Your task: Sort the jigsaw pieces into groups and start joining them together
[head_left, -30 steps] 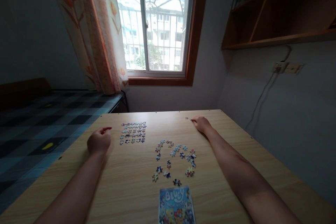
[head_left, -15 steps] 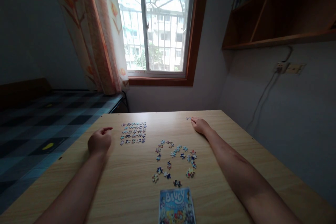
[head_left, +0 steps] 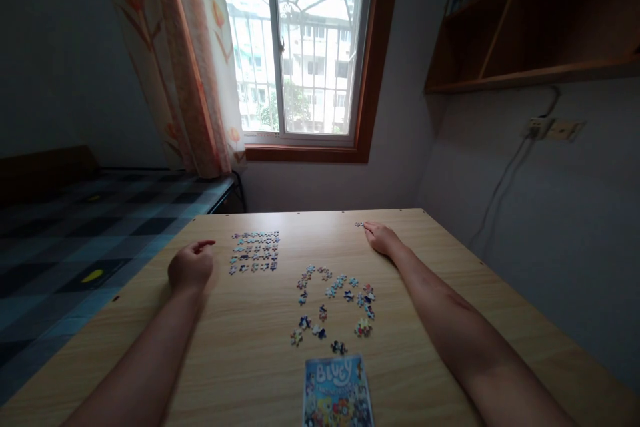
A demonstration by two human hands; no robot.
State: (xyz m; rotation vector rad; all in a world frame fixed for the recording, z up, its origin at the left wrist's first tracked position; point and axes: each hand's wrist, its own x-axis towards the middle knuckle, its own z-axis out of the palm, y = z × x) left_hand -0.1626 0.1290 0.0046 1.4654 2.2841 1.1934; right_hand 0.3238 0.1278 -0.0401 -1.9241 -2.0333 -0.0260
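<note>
My right hand (head_left: 381,239) reaches to the far side of the table, palm down. Its fingertips press together on a jigsaw piece at the right end of a small joined bit of puzzle (head_left: 358,223); the fingers partly hide it. Curled into a loose fist, my left hand (head_left: 191,265) rests on the table, its index finger bent forward, with nothing seen in it. Just right of that hand lie jigsaw pieces (head_left: 254,257) set out in several rows. More loose jigsaw pieces (head_left: 341,282) are scattered over the middle of the table.
A blue puzzle box or picture card marked "Bluey" (head_left: 337,392) lies at the near edge of the wooden table (head_left: 240,360). To the left is a bed with a checked cover (head_left: 150,203). A window (head_left: 310,67) and curtain (head_left: 185,67) are beyond the table.
Both hands stay nearly where they were. The right fingertips remain at the far puzzle pieces. The whole view has shifted very slightly.
</note>
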